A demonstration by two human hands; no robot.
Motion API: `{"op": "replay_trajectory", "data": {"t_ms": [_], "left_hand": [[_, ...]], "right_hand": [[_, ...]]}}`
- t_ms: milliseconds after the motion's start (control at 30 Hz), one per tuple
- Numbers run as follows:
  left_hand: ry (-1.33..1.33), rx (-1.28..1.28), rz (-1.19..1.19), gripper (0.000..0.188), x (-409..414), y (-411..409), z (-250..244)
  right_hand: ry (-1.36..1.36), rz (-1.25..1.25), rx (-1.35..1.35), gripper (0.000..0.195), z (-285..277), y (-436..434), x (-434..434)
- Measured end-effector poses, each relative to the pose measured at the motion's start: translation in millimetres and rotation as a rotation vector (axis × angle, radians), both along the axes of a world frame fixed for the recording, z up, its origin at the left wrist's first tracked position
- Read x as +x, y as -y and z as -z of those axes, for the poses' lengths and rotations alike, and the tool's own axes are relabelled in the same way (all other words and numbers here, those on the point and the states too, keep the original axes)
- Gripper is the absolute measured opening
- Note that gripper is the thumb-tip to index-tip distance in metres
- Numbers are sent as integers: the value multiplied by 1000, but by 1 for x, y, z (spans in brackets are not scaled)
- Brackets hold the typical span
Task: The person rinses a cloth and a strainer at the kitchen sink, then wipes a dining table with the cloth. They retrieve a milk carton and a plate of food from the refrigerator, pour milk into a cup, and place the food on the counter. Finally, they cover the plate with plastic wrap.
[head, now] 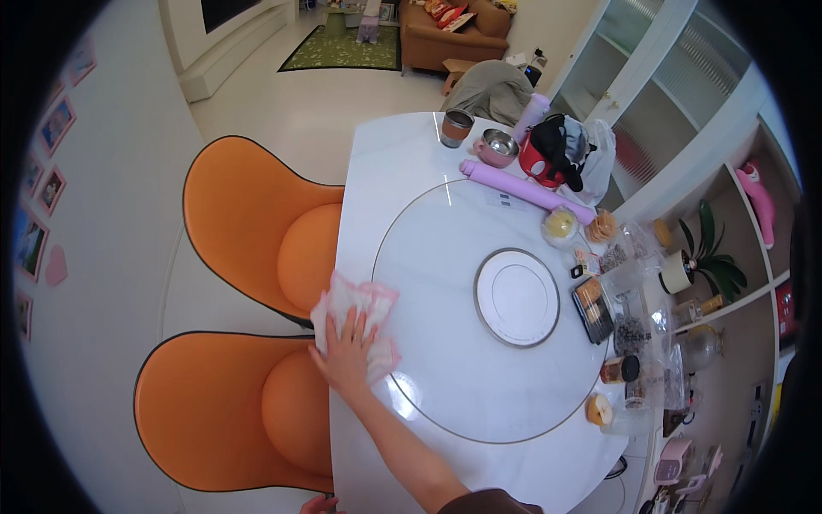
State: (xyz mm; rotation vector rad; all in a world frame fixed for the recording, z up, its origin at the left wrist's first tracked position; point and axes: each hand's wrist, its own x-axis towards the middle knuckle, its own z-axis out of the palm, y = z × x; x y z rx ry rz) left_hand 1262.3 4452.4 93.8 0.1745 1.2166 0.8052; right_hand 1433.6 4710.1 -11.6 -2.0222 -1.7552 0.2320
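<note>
My right hand [348, 353] lies palm down, fingers spread, holding a white cloth with pink edges [379, 299] against the left rim of a white marble-look table [359, 225]. Part of the cloth reaches over the glossy round turntable [437, 289], and part lies at the table's edge beside the chairs. Only some fingers of my left hand [319, 505] show at the bottom of the view, near the lower chair and the table edge; what they touch is hidden. A round white plate-like disc with a dark rim [517, 298] is at the turntable's middle.
Two orange chairs [237, 212] [199, 411] stand at the left. Along the table's far and right sides are a tumbler [456, 128], a pink metal cup [497, 148], a purple roll [526, 191], a food tray [594, 311], a jar [620, 369] and a cut fruit [599, 410].
</note>
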Motion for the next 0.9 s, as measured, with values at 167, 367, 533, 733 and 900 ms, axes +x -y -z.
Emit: {"op": "replay_trajectory", "data": {"t_ms": [167,367,533,733,900], "left_hand": [[9,104,131,36,-29,0,-31],[-39,100,349,37,-43,17,-31],[-30,99,515,37,-18,31,-28],[-102,83,608,39,42,51,-39],[-73,51,642,41,87,78,-40]], "right_hand": [[-74,-78,-93,63,-11,127,-25],[-147,-202,-208,63,-12,295,-30],[-207,-83,-291,67,-20,389,1],[-28,311,-288,72,-5,441,111],[261,690,-258,67,9,534,270]]}}
